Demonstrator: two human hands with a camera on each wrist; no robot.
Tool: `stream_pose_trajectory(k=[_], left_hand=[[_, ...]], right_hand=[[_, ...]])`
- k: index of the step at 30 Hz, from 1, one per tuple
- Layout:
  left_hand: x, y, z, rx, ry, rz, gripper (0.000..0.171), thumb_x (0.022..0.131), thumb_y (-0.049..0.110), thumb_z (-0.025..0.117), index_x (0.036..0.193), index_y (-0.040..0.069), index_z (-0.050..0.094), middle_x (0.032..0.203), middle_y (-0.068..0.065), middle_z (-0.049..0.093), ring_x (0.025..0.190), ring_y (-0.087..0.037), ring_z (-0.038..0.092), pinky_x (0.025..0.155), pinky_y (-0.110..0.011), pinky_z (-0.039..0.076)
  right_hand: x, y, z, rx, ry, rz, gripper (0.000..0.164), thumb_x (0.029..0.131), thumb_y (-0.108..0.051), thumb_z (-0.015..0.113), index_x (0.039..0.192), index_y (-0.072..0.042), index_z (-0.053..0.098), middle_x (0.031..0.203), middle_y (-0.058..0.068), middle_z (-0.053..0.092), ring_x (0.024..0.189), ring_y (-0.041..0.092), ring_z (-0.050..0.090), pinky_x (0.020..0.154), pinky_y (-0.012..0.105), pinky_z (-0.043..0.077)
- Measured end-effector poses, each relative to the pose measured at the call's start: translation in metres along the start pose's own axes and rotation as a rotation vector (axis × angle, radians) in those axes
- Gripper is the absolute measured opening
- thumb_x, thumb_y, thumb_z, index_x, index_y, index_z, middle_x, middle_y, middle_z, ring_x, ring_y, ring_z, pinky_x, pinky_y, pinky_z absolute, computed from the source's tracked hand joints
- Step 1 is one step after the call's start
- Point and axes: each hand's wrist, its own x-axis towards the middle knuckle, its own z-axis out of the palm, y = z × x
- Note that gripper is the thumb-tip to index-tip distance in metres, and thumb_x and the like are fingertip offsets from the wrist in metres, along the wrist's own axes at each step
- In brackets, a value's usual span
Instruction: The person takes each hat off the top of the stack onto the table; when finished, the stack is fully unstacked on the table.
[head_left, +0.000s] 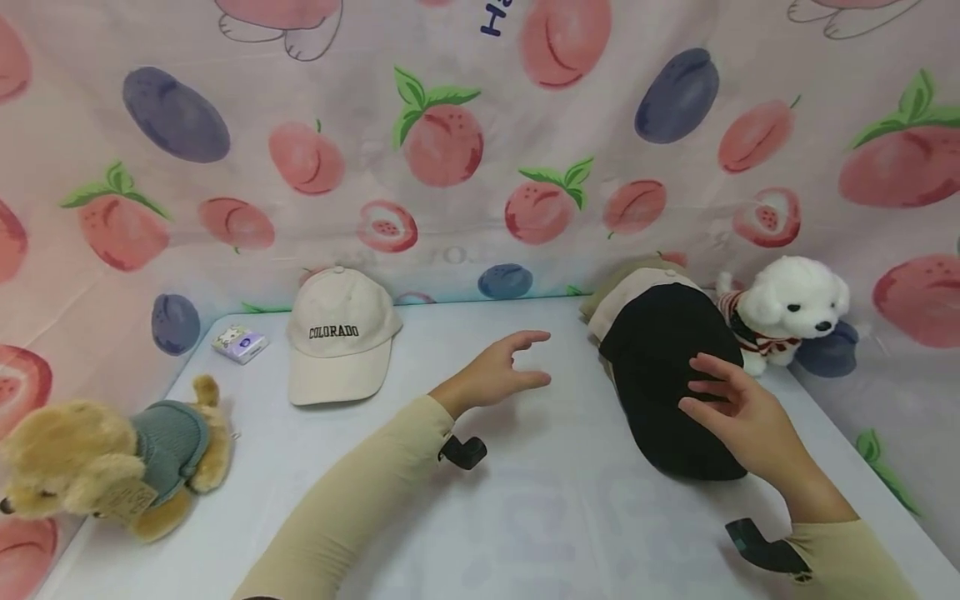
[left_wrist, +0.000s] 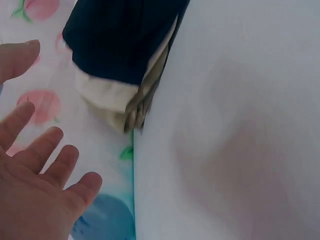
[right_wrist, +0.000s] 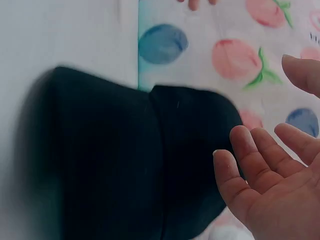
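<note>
A black cap [head_left: 671, 375] lies on top of a cream cap [head_left: 626, 287] and a khaki cap [head_left: 600, 292], stacked at the right of the table. My right hand [head_left: 750, 417] is over the black cap's right side, its fingers loosely bent and gripping nothing; whether they touch the cloth I cannot tell. In the right wrist view the black cap [right_wrist: 150, 160] fills the middle. My left hand [head_left: 495, 371] hovers over the table's middle, thumb and fingers spread, holding nothing. Left of it stands a beige cap [head_left: 341, 333] with COLORADO lettering.
A white toy dog [head_left: 798, 300] sits right behind the cap stack. At the left are a brown toy dog [head_left: 120, 458] in a blue-green top and a small purple-white packet [head_left: 239, 343]. A fruit-print cloth [head_left: 450, 50] hangs behind the white table [head_left: 510, 517].
</note>
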Motion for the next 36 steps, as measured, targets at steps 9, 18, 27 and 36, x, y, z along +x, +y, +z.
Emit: stream_pose_trajectory(k=[9,18,27,36], left_hand=[[0.020,0.013,0.023,0.032,-0.024,0.015,0.063,0.093,0.030,0.072,0.150,0.023,0.047,0.152,0.003,0.044,0.141,-0.018,0.037,0.111,-0.045,0.034],[0.044,0.016,0.043,-0.009,-0.019,-0.003,0.063,0.093,0.028,0.072,0.150,0.016,0.047,0.151,0.001,0.046,0.139,-0.018,0.040,0.111,-0.040,0.035],[0.064,0.016,0.056,-0.052,0.021,-0.053,0.061,0.094,0.028,0.071,0.149,0.016,0.048,0.149,0.003,0.049,0.136,-0.016,0.045,0.109,-0.036,0.039],[0.081,0.037,0.066,-0.079,0.003,-0.049,0.061,0.094,0.028,0.072,0.149,0.018,0.048,0.153,-0.001,0.043,0.140,-0.020,0.040,0.111,-0.040,0.036]], right_hand=[[-0.014,0.029,-0.023,-0.098,0.024,0.099,0.068,0.095,-0.021,0.071,0.149,0.005,0.038,0.139,0.029,0.046,0.100,-0.023,0.043,0.074,0.004,0.042],[-0.018,0.051,-0.031,-0.138,-0.006,0.187,0.072,0.095,-0.026,0.072,0.147,0.008,0.036,0.141,0.033,0.044,0.094,-0.024,0.038,0.066,0.008,0.044],[-0.018,0.062,-0.028,-0.166,-0.123,0.305,0.083,0.096,-0.038,0.068,0.152,0.008,0.027,0.146,0.035,0.037,0.124,0.050,0.047,0.075,0.044,0.054],[-0.020,0.071,-0.029,-0.163,-0.164,0.364,0.090,0.095,-0.043,0.068,0.153,0.009,0.022,0.145,0.038,0.035,0.127,0.052,0.042,0.081,0.053,0.051]])
